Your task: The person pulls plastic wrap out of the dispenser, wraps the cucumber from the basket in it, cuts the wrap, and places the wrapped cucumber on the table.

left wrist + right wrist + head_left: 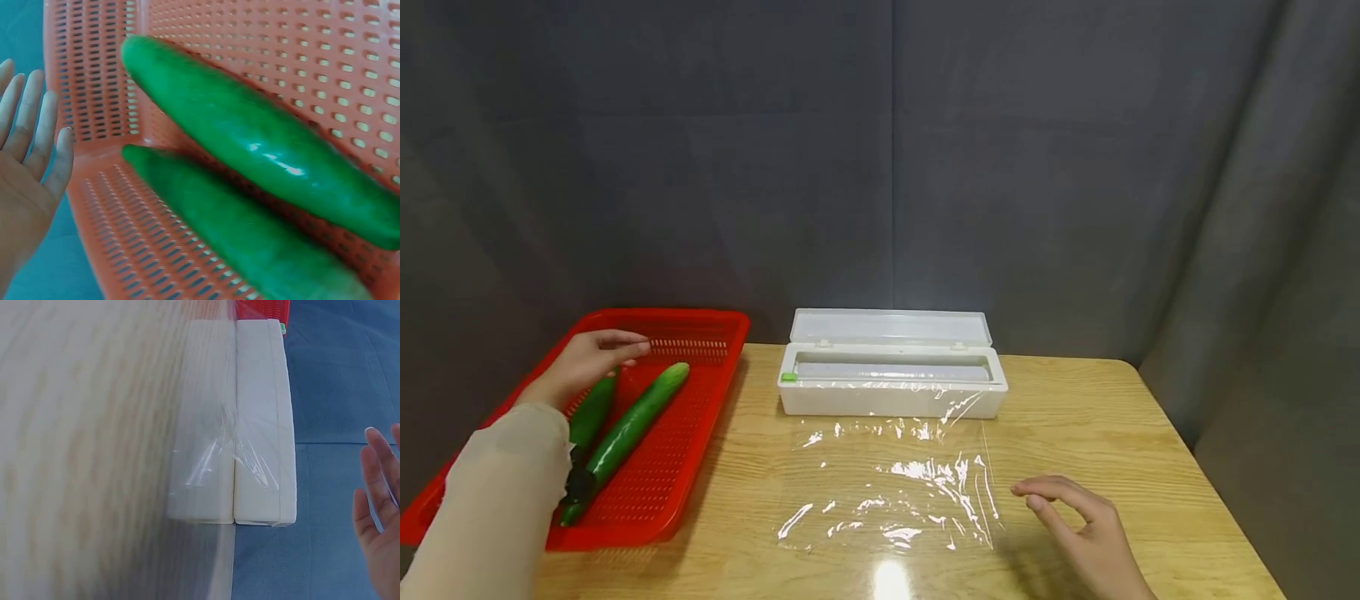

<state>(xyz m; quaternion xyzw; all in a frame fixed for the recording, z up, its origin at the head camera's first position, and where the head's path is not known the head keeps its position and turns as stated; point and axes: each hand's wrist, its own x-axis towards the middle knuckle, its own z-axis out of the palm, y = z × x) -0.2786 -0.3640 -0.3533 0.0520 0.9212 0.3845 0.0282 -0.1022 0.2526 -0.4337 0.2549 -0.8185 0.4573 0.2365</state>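
Observation:
My left hand (591, 362) hovers over the red perforated basket (700, 442), its fingers loosely bent and holding nothing. Two green cucumbers lie side by side in there: one (636, 429) in plain sight, the other (593, 412) partly covered by my hand and sleeve in the head view. In the left wrist view, the fingers (30, 119) are spread apart from both cucumbers. A clear sheet of cling film (887, 500) lies on the table, drawn out from a white dispenser box (887, 402). Beside the film's right edge is my right hand (1090, 525), relaxed with nothing in it.
The dispenser's lid (891, 327) stands raised at the back, with the film roll (891, 371) inside and a green slider (788, 377) at the left end. A grey curtain (880, 167) hangs behind the wooden table (1075, 408).

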